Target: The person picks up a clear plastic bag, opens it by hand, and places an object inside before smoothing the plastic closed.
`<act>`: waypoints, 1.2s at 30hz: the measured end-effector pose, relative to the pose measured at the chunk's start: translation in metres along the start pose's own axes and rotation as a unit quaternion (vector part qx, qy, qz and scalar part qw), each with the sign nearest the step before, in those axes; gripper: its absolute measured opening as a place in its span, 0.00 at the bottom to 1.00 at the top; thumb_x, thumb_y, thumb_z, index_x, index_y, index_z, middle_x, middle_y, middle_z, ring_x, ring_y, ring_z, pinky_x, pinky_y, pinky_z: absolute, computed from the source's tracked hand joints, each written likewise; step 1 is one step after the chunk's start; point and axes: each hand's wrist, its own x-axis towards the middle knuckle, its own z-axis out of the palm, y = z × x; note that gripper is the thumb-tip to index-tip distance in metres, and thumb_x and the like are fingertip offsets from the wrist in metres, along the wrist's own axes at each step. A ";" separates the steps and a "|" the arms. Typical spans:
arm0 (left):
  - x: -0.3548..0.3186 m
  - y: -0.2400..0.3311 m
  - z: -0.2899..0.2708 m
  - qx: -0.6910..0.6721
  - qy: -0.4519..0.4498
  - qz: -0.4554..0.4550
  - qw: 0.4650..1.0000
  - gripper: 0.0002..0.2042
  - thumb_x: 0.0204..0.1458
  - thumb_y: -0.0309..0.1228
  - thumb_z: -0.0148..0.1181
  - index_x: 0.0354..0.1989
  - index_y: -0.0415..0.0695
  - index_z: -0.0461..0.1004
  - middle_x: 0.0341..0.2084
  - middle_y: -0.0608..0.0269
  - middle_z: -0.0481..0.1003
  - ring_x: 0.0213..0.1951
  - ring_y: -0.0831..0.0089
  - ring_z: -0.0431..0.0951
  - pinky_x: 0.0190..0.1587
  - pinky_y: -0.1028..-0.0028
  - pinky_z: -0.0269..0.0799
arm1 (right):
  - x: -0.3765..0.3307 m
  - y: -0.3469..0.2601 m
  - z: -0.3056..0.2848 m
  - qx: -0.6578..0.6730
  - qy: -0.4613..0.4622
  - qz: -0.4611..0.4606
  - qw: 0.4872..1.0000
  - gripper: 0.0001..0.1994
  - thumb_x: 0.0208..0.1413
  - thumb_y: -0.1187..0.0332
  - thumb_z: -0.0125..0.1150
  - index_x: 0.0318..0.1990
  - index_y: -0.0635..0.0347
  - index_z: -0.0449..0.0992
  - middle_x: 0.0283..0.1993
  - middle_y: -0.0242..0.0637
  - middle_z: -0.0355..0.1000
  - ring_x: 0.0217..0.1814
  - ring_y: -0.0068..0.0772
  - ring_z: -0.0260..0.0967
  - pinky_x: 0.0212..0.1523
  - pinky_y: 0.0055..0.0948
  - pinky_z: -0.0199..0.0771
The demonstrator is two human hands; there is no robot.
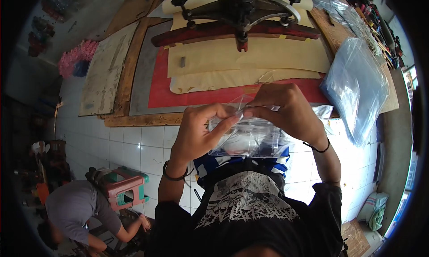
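Note:
A clear plastic sheet or bag (250, 138) hangs from my fingers in front of my lap, at the near edge of the workbench. My left hand (203, 129) pinches its upper edge between thumb and forefinger. Right beside it, my right hand (288, 112) pinches the same edge, so the fingertips of both hands almost meet. A small corner of the plastic sticks up above the fingers. Whether it is a single layer or a bag, I cannot tell. To the right, a stack of clear plastic sheets (357, 85) lies over the bench corner.
Beyond my hands a press with a long red bar (201, 36) spans the bench. Beneath it lie cream sheets (210, 60) on a red mat (156, 87). A board (107, 69) leans at left. Lower left, a co-worker (73, 208) bends beside a red and green stool (127, 188).

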 end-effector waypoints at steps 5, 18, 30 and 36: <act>-0.003 -0.011 0.003 -0.125 0.008 0.002 0.992 0.06 0.52 0.21 0.64 0.28 0.35 0.73 0.25 0.59 0.79 0.27 0.80 0.77 0.32 0.79 0.72 | -0.002 0.002 -0.001 0.024 -0.010 0.013 1.000 0.06 0.45 0.71 0.73 0.31 0.59 0.84 0.27 0.36 0.77 0.28 0.32 0.73 0.30 0.30 0.71; 0.000 -0.011 -0.007 0.000 -0.019 0.058 0.998 0.09 0.52 0.22 0.66 0.29 0.36 0.69 0.23 0.59 0.79 0.31 0.81 0.80 0.34 0.81 0.75 | -0.005 0.010 -0.004 0.044 -0.006 0.069 0.997 0.07 0.44 0.70 0.74 0.30 0.61 0.83 0.27 0.36 0.78 0.29 0.29 0.75 0.33 0.28 0.74; 0.002 -0.011 0.003 -0.081 -0.007 0.016 0.997 0.10 0.53 0.20 0.64 0.28 0.37 0.66 0.31 0.53 0.81 0.37 0.75 0.82 0.37 0.77 0.79 | -0.007 0.009 -0.010 0.042 -0.013 0.033 0.998 0.05 0.47 0.69 0.72 0.31 0.58 0.84 0.24 0.36 0.76 0.26 0.29 0.71 0.29 0.27 0.72; 0.000 -0.016 0.010 -0.181 0.014 -0.001 0.983 0.10 0.53 0.19 0.63 0.28 0.38 0.66 0.31 0.52 0.80 0.39 0.75 0.81 0.41 0.77 0.78 | -0.006 0.010 -0.005 0.044 -0.033 0.059 0.997 0.07 0.46 0.67 0.74 0.27 0.59 0.81 0.21 0.34 0.73 0.24 0.28 0.70 0.27 0.27 0.70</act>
